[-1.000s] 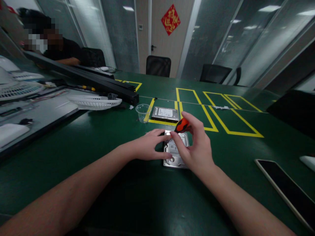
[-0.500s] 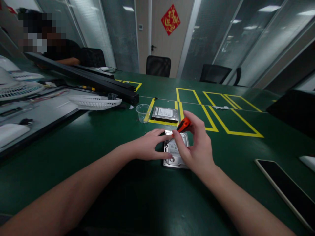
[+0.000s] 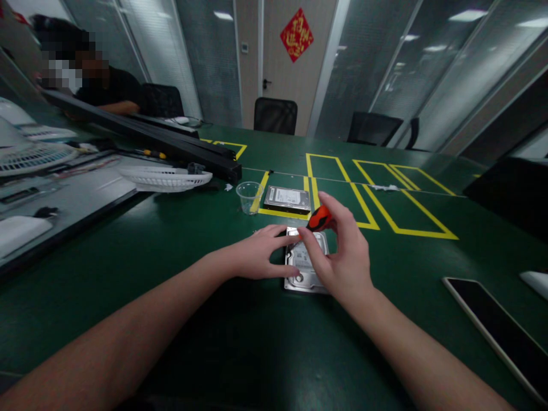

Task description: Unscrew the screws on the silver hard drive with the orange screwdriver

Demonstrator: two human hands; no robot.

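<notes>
A silver hard drive (image 3: 305, 268) lies flat on the green table (image 3: 192, 257) in front of me. My left hand (image 3: 259, 251) rests open against its left edge, fingers spread and pressing on it. My right hand (image 3: 345, 257) is closed on an orange-and-black screwdriver (image 3: 319, 218), held tilted with its tip down on the drive's upper left part. A second hard drive (image 3: 287, 198) lies farther back inside a yellow-taped box. A clear plastic cup (image 3: 249, 196) stands just left of it.
A long black bar (image 3: 171, 142) runs across the table at the left, with white fan grilles (image 3: 165, 178) and a grey mat beside it. A person in black sits at the far left. Yellow tape boxes (image 3: 385, 200) mark the table. A dark tablet (image 3: 496, 331) lies at the right.
My right hand has turned the screwdriver handle slightly, shifting by a few pixels. My left hand and the drive have stayed put.
</notes>
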